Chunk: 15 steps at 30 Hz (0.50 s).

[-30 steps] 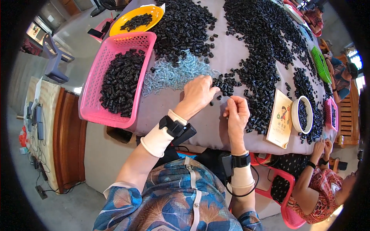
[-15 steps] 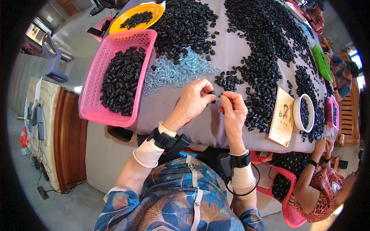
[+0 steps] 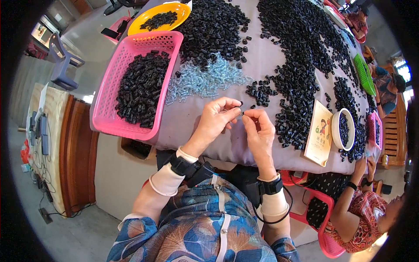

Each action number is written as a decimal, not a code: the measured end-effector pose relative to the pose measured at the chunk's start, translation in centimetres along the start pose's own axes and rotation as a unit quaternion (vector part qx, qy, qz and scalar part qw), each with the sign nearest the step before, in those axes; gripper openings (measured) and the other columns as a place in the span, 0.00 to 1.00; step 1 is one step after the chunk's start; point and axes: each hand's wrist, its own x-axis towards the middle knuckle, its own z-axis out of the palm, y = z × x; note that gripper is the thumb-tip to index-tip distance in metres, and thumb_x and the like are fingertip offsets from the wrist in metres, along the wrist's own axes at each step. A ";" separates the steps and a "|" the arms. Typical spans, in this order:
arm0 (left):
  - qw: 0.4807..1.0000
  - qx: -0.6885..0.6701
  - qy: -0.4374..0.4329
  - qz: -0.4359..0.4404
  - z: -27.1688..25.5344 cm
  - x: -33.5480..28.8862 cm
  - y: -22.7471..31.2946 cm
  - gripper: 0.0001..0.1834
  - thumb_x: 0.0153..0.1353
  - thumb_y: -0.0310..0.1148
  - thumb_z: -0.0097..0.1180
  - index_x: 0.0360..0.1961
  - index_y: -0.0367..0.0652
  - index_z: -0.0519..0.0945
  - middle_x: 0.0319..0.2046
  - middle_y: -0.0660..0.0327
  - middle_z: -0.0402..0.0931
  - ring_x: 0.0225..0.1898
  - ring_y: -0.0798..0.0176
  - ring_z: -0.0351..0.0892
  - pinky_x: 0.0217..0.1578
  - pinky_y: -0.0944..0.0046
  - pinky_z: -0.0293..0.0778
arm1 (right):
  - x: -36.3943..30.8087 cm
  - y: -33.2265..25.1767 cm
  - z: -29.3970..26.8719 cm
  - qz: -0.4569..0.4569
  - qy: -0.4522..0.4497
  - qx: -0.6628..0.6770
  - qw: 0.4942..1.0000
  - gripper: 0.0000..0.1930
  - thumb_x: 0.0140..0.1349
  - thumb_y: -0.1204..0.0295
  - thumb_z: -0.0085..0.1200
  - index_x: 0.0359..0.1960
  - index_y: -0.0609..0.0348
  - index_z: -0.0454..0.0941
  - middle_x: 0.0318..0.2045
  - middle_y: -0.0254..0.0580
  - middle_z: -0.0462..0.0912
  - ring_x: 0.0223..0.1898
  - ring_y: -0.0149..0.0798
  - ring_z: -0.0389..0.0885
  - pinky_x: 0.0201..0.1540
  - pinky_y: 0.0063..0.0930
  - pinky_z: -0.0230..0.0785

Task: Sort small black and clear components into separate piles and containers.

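Observation:
Over the near part of the cloth, my left hand (image 3: 214, 121) pinches a small black plastic piece (image 3: 241, 104) between thumb and forefinger. Close beside it, my right hand (image 3: 261, 131) has thumb and forefinger closed just below that piece; whatever they grip is too small to make out. Beyond my left hand lies a heap of clear bluish small plastic parts (image 3: 209, 78). A little cluster of black plastic pieces (image 3: 261, 92) lies past my right fingertips, by a larger spread of them (image 3: 297, 83). To the left, a pink basket (image 3: 104, 98) holds many more.
A yellow plate (image 3: 185, 17) with black pieces stands behind the basket. Right of my hands are a booklet (image 3: 316, 139), a white bowl (image 3: 335, 126) and a green basket (image 3: 363, 74). A co-worker's hands (image 3: 365, 168) are at the table edge on the right.
My hands have come closer together; the right one moved left and slightly down to the left fingertips. The black piece stays in my left hand. The view has shifted slightly.

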 end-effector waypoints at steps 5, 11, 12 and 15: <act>0.997 -0.060 -0.007 -0.037 -0.6 -0.7 -0.4 0.08 0.58 0.31 0.56 0.37 0.41 0.76 0.21 0.66 0.75 0.17 0.76 0.71 0.15 0.77 0.64 | -0.3 -0.3 0.2 -0.040 -0.019 -0.020 0.999 0.03 0.54 0.81 0.52 0.31 0.63 0.73 0.25 0.38 0.75 0.24 0.29 0.71 0.28 0.21 0.65; 0.986 -0.144 -0.031 -0.080 -1.5 -1.2 -1.5 0.07 0.58 0.31 0.56 0.36 0.42 0.74 0.21 0.65 0.75 0.19 0.74 0.73 0.17 0.77 0.64 | -1.0 -0.3 0.8 -0.062 -0.036 -0.062 0.996 0.04 0.53 0.82 0.52 0.30 0.63 0.73 0.26 0.41 0.74 0.24 0.33 0.72 0.28 0.23 0.66; 0.984 -0.154 -0.035 -0.089 -1.5 -1.3 -1.6 0.07 0.58 0.31 0.56 0.35 0.42 0.74 0.22 0.65 0.75 0.19 0.74 0.73 0.17 0.78 0.64 | -1.2 0.0 0.8 -0.062 -0.043 -0.044 0.996 0.04 0.53 0.82 0.52 0.30 0.63 0.73 0.26 0.41 0.75 0.25 0.33 0.72 0.29 0.23 0.66; 0.981 -0.165 -0.046 -0.096 -1.7 -1.4 -1.8 0.06 0.58 0.31 0.56 0.34 0.42 0.73 0.22 0.65 0.75 0.19 0.74 0.72 0.18 0.78 0.65 | -1.4 0.1 1.0 -0.070 -0.051 -0.017 0.996 0.05 0.52 0.83 0.53 0.30 0.63 0.73 0.26 0.41 0.75 0.25 0.33 0.73 0.28 0.23 0.66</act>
